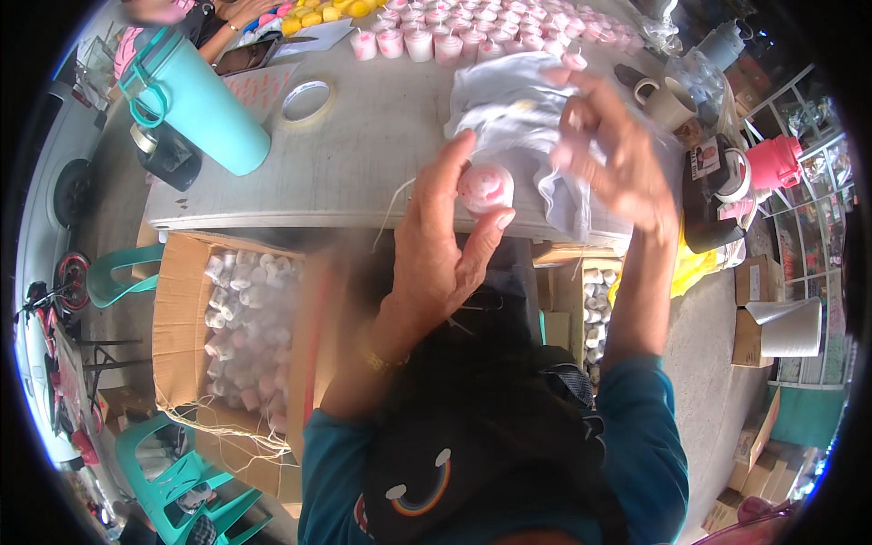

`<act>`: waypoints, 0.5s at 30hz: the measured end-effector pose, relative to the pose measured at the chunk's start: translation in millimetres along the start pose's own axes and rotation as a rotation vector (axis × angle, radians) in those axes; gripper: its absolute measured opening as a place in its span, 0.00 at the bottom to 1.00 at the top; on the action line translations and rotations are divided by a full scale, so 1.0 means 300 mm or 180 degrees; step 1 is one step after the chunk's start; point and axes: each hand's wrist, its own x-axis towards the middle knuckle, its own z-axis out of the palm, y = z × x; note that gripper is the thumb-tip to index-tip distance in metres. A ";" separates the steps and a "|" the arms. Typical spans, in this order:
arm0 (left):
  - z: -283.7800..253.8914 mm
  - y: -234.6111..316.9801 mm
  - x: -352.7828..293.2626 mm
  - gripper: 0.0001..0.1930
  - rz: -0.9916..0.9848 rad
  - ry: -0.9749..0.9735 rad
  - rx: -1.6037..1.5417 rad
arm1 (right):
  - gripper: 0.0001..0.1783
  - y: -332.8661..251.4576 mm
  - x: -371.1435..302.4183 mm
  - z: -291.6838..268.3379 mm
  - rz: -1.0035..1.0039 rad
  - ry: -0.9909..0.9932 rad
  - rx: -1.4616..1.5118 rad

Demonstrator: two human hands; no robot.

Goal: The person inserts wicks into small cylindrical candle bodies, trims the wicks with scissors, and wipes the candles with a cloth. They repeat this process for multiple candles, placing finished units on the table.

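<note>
Between the thumb and fingers of my left hand (436, 241) is a small round pink-and-white candle (486, 189), held just above the table's near edge. A thin pale string (389, 213) curves down over that edge beside the hand; I cannot tell whether it joins the candle. To the right of the candle, my right hand (618, 150) is blurred by motion, its fingers spread and nothing visible in them. Under and behind it lies a crumpled white cloth (509, 95) on the table.
Rows of pink-and-white candles (445, 45) stand at the back of the table (363, 168). On the left are a turquoise tumbler (204, 109) and a tape roll (307, 103); on the right, a mug (668, 102). Below, a cardboard box (182, 336) holds many candles. Another person's hand (243, 13) is at the far left.
</note>
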 end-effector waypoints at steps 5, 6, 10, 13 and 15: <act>0.021 0.002 0.013 0.39 -0.0182 -0.0130 -0.0263 | 0.33 0.007 -0.119 0.159 0.0569 -0.0302 0.1134; 0.026 0.004 0.017 0.39 -0.0219 -0.0253 -0.0312 | 0.32 0.025 -0.136 0.177 0.0418 -0.0214 0.1528; 0.040 0.005 0.028 0.43 0.0050 -0.0583 -0.0141 | 0.32 0.088 -0.205 0.200 0.0277 -0.0096 0.2659; 0.057 -0.003 0.036 0.45 0.0672 -0.0649 -0.0028 | 0.35 0.103 -0.233 0.197 -0.0044 -0.0214 0.3047; 0.074 -0.008 0.041 0.45 0.0707 -0.0636 -0.0382 | 0.36 0.096 -0.242 0.201 -0.0177 -0.0033 0.2721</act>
